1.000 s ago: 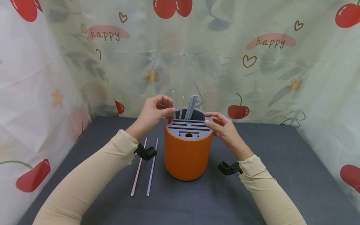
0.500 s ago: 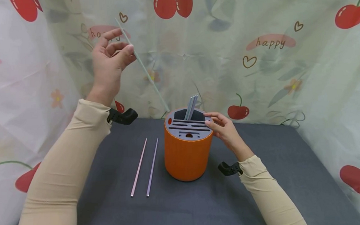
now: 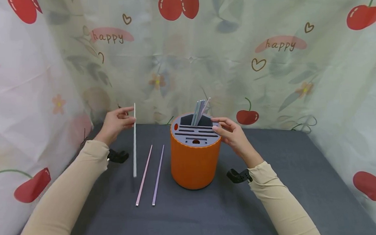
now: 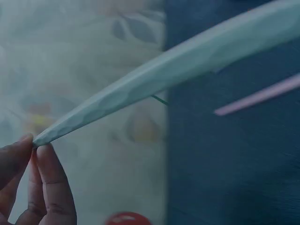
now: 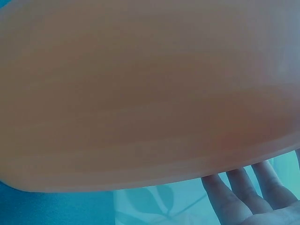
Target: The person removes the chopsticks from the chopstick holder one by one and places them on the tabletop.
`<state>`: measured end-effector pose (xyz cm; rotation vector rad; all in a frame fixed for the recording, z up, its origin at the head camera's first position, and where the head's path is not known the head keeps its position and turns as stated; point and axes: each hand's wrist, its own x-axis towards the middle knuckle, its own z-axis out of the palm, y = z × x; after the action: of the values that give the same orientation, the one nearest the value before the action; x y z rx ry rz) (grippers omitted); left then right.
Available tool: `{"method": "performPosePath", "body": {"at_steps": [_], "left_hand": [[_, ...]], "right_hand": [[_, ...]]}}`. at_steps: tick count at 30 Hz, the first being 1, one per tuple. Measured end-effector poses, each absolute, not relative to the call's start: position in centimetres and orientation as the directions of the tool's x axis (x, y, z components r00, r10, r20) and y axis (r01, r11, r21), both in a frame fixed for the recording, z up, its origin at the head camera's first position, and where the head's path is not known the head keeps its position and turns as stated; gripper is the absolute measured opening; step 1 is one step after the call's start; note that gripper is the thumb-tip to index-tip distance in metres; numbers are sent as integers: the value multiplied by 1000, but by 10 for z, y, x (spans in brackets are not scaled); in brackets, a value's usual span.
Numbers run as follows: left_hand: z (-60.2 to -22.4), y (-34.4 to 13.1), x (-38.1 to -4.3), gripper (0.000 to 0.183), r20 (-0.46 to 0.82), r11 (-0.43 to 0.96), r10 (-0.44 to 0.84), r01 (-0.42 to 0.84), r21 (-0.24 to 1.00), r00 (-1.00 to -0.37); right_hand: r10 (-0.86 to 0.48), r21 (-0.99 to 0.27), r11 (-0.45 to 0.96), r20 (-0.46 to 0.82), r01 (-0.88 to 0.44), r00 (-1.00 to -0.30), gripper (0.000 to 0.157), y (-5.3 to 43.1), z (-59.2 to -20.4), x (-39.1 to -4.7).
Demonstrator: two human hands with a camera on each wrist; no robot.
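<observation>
My left hand (image 3: 115, 123) pinches a pale green chopstick (image 3: 134, 146) near its upper end. The stick hangs almost upright, left of a pink chopstick (image 3: 144, 176) and a purple chopstick (image 3: 158, 175) that lie side by side on the table. In the left wrist view the thumb and fingers meet at the narrow tip of the green chopstick (image 4: 131, 89). With thumb on top and fingers along the side, my right hand (image 3: 236, 138) grips the rim of an orange utensil holder (image 3: 195, 163). Several chopsticks (image 3: 198, 112) stand tilted in its rear opening.
The holder's grey slotted lid (image 3: 197, 134) has narrow slots and a small round hole. A dark cloth (image 3: 194, 217) covers the table. Printed curtains (image 3: 178, 67) enclose the back and sides.
My left hand lifted the green chopstick out of the holder, raised it high to the left, then brought it down beside the lying chopsticks. The right hand stayed on the rim.
</observation>
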<state>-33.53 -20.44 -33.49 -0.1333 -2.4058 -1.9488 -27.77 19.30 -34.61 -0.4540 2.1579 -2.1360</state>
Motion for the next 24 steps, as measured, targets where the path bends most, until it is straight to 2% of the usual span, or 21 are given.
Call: {"method": "performPosePath", "body": {"at_steps": [5, 10, 17, 24], "left_hand": [[-389, -218, -340, 54, -21, 331, 53, -3, 944, -998], [-423, -218, -338, 52, -148, 388, 82, -105, 915, -986], [-446, -213, -337, 53, -259, 389, 79, -209, 897, -963], [-453, -209, -339, 53, -308, 439, 43, -259, 860, -951]], "right_hand": [[-253, -988, 2, 149, -155, -956, 38, 193, -347, -279], [-252, -988, -9, 149, -151, -956, 36, 193, -347, -279], [-250, -989, -8, 148, -151, -957, 35, 193, -348, -280], [-247, -989, 7, 144, -150, -958, 37, 194, -348, -280]]}}
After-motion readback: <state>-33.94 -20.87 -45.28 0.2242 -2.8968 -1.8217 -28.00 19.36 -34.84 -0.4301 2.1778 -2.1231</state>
